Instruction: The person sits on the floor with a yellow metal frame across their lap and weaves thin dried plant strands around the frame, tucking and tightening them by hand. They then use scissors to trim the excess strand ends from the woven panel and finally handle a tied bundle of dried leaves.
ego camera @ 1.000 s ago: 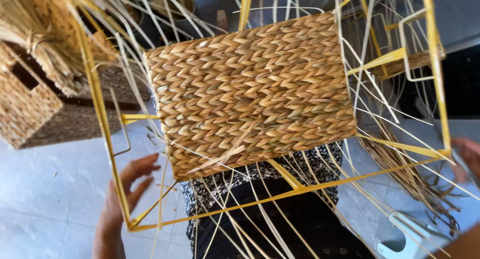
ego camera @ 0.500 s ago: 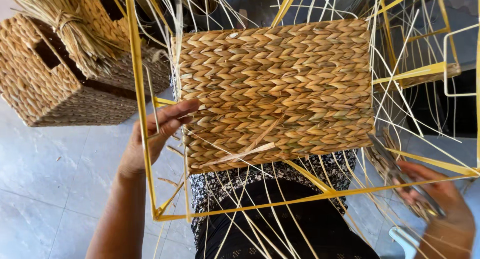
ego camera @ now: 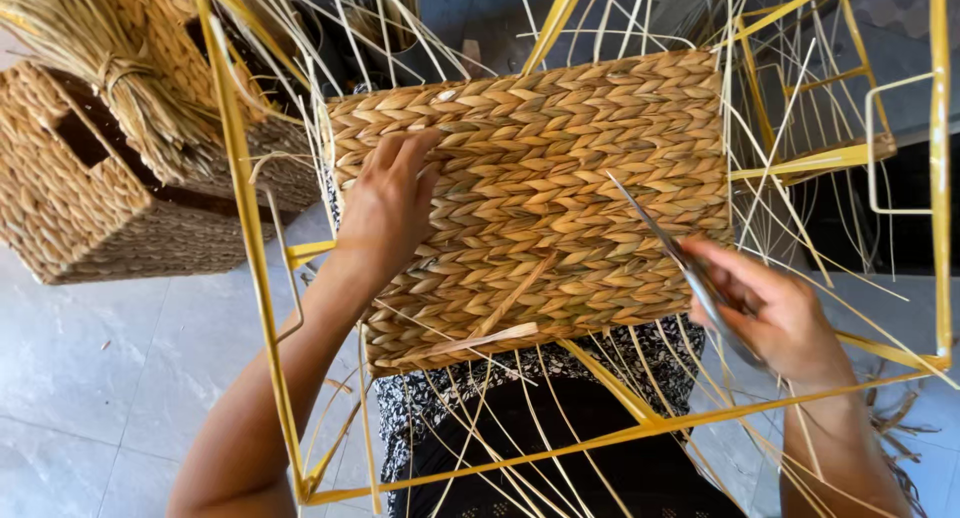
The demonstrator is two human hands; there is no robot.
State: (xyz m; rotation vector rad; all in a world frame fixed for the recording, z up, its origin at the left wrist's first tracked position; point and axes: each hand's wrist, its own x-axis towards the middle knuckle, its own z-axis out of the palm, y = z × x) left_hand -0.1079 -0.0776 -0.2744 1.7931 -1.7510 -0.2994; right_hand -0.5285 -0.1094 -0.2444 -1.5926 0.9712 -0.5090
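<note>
Head view: left hand [ego camera: 385,213] spread flat on the woven panel [ego camera: 540,193] in the yellow frame [ego camera: 245,228]; right hand [ego camera: 775,313] pinches scissors [ego camera: 680,258] (blades on the weave). Snip stray ends close, panel steadied.

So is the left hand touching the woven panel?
Touching. The head view shows the left hand pressed flat on the woven panel, fingers spread over the braids with no gap. The right hand holds scissors near the panel's right edge.
</note>
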